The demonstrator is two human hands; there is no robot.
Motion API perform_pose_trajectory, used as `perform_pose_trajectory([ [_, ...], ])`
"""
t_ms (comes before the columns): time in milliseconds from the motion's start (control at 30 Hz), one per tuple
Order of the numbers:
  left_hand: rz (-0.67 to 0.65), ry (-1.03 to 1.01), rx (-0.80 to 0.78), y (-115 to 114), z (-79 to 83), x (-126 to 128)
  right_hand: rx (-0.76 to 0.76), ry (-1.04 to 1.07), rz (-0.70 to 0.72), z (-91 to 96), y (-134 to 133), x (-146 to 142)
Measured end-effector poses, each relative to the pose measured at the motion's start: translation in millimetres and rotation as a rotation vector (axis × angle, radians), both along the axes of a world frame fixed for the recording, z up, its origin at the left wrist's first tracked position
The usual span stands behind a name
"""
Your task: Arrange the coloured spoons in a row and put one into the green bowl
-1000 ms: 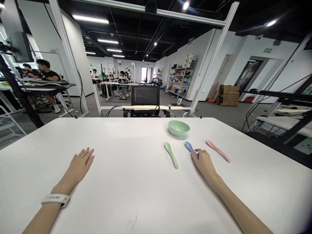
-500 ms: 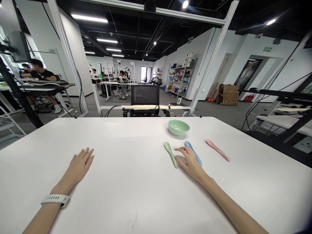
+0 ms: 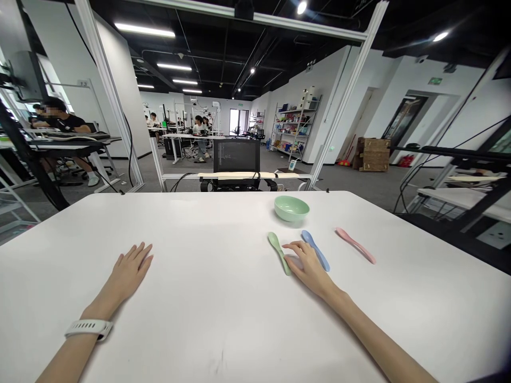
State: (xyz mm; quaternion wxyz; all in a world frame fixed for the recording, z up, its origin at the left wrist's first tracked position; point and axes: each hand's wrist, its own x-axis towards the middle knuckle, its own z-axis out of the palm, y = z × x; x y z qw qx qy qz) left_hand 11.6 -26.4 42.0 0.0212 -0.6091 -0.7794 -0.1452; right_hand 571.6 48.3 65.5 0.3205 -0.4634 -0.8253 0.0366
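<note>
A pale green plastic spoon [image 3: 274, 242] lies flat on the white tabletop [image 3: 199, 223], its bowl pointing away from me and its handle slanting down to the right, with my fingers [image 3: 297, 247] right up against it. Just beside them, a matching blue spoon [image 3: 315, 251] lies flat too — angled the other way, its bowl also pointing away.

White walls, stocked metal shelving [image 3: 296, 122], black ceiling [image 3: 211, 48], grey floor [image 3: 339, 183].
</note>
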Motion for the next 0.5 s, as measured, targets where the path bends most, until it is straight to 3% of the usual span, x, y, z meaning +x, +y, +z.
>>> perform_pose_trajectory([
  [500,0.002,0.0,-0.002,0.1,1.2,0.7,0.074,-0.045,-0.006,-2.4,0.9,2.0],
])
